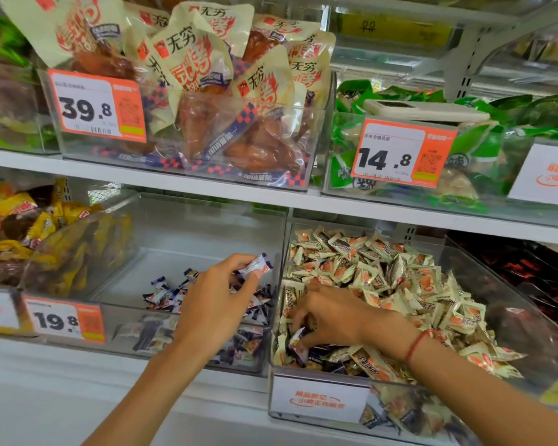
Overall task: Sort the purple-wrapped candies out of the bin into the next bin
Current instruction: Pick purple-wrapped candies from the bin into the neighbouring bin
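Meanwhile left hand (218,304) pinches a crinkly purple-edged candy (257,266); right hand (329,317) fingers pinch another glossy wrapper (298,344).

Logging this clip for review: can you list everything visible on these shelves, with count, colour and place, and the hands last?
purple candies: a small pile, purple and white, lower middle bin
cream candies: a heaped pile, cream and orange, lower right bin, a few purple ones at its front
yellow packets: many, yellow, lower left bin
chicken packs: several, cream and red, upper bin
green packets: many, green, upper right bin
price tags: three, orange and white, reading 39.8, 14.8, 19.8
left hand: over the middle bin, pinching one purple candy
right hand: in the right bin, fingers on a purple candy; red bracelet on wrist
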A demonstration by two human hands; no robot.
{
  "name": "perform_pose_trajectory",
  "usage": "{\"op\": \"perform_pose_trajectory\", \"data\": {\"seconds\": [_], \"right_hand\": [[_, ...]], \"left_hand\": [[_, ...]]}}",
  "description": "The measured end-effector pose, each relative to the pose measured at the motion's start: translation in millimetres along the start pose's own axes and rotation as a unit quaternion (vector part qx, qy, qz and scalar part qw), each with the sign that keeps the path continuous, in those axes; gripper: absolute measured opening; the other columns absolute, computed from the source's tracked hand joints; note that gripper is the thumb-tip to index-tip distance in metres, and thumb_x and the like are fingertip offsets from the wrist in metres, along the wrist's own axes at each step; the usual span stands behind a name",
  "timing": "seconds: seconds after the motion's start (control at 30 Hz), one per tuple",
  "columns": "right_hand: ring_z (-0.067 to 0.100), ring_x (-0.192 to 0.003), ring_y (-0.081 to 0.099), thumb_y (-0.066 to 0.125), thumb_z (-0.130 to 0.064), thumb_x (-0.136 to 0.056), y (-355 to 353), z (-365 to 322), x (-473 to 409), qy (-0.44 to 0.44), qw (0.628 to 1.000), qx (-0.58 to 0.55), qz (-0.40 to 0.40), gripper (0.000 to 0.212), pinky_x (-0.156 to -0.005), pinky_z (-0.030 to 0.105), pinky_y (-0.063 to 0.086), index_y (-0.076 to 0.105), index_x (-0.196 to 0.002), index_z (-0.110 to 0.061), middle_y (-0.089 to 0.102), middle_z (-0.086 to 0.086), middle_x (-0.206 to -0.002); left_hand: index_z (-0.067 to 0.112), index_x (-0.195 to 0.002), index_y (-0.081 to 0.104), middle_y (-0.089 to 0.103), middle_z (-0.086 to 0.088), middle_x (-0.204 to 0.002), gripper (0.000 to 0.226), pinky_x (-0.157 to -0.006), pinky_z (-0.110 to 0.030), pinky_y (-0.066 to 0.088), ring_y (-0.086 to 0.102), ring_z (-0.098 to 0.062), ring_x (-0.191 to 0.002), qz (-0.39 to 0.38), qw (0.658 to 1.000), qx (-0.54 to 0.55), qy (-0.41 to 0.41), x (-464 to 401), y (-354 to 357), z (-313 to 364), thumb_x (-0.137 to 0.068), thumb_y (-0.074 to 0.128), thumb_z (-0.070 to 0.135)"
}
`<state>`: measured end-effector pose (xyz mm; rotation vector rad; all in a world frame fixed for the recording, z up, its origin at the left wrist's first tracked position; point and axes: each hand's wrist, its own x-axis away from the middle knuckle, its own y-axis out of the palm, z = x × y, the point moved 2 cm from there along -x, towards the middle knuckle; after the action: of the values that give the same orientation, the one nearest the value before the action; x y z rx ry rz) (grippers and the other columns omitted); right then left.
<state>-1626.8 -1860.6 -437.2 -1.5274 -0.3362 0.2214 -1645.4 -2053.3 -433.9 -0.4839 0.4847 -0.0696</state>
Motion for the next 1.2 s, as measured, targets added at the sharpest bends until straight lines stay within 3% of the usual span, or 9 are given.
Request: {"op": "perform_pose_trajectory", "data": {"seconds": [0.17, 0.33, 0.43, 0.57, 0.7, 0.87, 1.0, 1.1, 1.2], "right_hand": [[0.001, -0.081, 0.061, 0.067, -0.032, -0.088, -16.4, 8.7, 18.5, 0.005, 0.968, -0.244, 0.058, 0.020, -0.073, 0.014, 0.043, 0.075, -0.099, -0.017, 0.070, -0.010, -0.094], [0.008, -0.086, 0.070, 0.063, -0.014, -0.088, -37.6, -5.9, 46.9, 0.056, 0.804, -0.568, 0.166, 0.022, -0.075, 0.014, 0.052, 0.071, -0.108, -0.014, 0.075, -0.005, -0.095], [0.013, -0.084, 0.072, 0.070, -0.012, -0.082, -44.5, -22.9, 35.1, 0.066, 0.749, -0.613, 0.244, 0.021, -0.077, 0.018, 0.055, 0.072, -0.104, -0.014, 0.076, 0.001, -0.091], [0.013, -0.074, 0.070, 0.075, -0.009, -0.079, -51.2, -39.7, 14.5, 0.070, 0.676, -0.658, 0.324, 0.012, -0.070, 0.018, 0.054, 0.072, -0.090, -0.007, 0.074, 0.009, -0.082], [0.014, -0.080, 0.071, 0.072, -0.012, -0.082, -55.3, -42.4, 5.9, 0.046, 0.729, -0.626, 0.273, 0.018, -0.074, 0.018, 0.055, 0.074, -0.100, -0.007, 0.075, 0.008, -0.090], [0.003, -0.089, 0.068, 0.070, -0.013, -0.085, -50.8, -9.5, 28.5, 0.018, 0.900, -0.415, 0.130, 0.018, -0.077, 0.015, 0.053, 0.072, -0.103, -0.016, 0.073, -0.011, -0.097], [-0.009, -0.095, 0.060, 0.074, -0.026, -0.082, -43.4, 14.1, 56.3, 0.009, 0.963, -0.268, 0.006, 0.024, -0.084, 0.012, 0.045, 0.071, -0.105, -0.028, 0.067, -0.027, -0.101], [-0.012, -0.116, 0.045, 0.072, -0.042, -0.081, -30.3, 23.0, 65.5, 0.002, 0.983, -0.167, -0.071, 0.042, -0.106, 0.022, 0.033, 0.061, -0.122, -0.041, 0.055, -0.027, -0.125], [-0.004, -0.124, 0.037, 0.063, -0.044, -0.088, -15.6, 20.3, 64.8, -0.016, 0.996, -0.054, -0.063, 0.043, -0.106, 0.029, 0.032, 0.053, -0.130, -0.046, 0.050, -0.019, -0.136]], "left_hand": [[0.043, -0.117, 0.057, 0.063, 0.024, -0.085, 0.025, -0.065, -0.029, 0.053, 0.065, -0.007, -0.075, -0.008, 1.000, -0.001, 0.018, 4.5, 0.6, 8.5, -0.096, 0.053, 0.031], [0.058, -0.118, 0.051, 0.069, 0.012, -0.092, 0.035, -0.065, -0.052, 0.055, 0.067, -0.029, -0.077, -0.001, 0.997, 0.057, 0.050, 1.9, 1.8, 12.9, -0.097, 0.051, 0.030], [0.048, -0.117, 0.057, 0.065, 0.026, -0.086, 0.029, -0.069, -0.037, 0.055, 0.063, -0.004, -0.070, -0.012, 0.990, 0.136, 0.037, 2.8, 8.5, 23.5, -0.100, 0.044, 0.030], [0.045, -0.100, 0.058, 0.063, 0.015, -0.077, 0.021, -0.062, -0.019, 0.042, 0.051, 0.003, -0.055, -0.012, 0.972, 0.233, 0.008, 7.7, 10.5, 40.5, -0.096, 0.037, 0.044], [0.027, -0.105, 0.062, 0.060, 0.007, -0.075, 0.020, -0.048, -0.014, 0.039, 0.055, -0.004, -0.056, 0.051, 0.982, 0.178, 0.035, 0.9, -1.7, 33.9, -0.098, 0.044, 0.033], [0.027, -0.112, 0.060, 0.062, 0.005, -0.096, 0.027, -0.052, -0.027, 0.038, 0.056, -0.011, -0.070, 0.068, 0.991, -0.119, 0.010, -8.3, -10.4, -4.6, -0.097, 0.043, 0.043], [0.021, -0.141, 0.046, 0.047, -0.008, -0.143, 0.047, -0.101, -0.043, 0.040, 0.039, -0.027, -0.133, 0.032, 0.944, -0.328, 0.032, -10.9, -13.6, -29.9, -0.096, 0.049, 0.036], [0.025, -0.147, 0.035, 0.031, 0.001, -0.153, 0.051, -0.114, -0.038, 0.022, 0.024, -0.016, -0.141, -0.007, 0.970, -0.240, 0.041, -5.3, -9.9, -12.4, -0.098, 0.034, 0.043], [0.040, -0.145, 0.026, 0.028, 0.017, -0.151, 0.056, -0.111, -0.034, 0.029, 0.033, -0.001, -0.131, -0.122, 0.987, -0.097, 0.032, 12.1, 9.8, 14.2, -0.093, 0.027, 0.058]]}}
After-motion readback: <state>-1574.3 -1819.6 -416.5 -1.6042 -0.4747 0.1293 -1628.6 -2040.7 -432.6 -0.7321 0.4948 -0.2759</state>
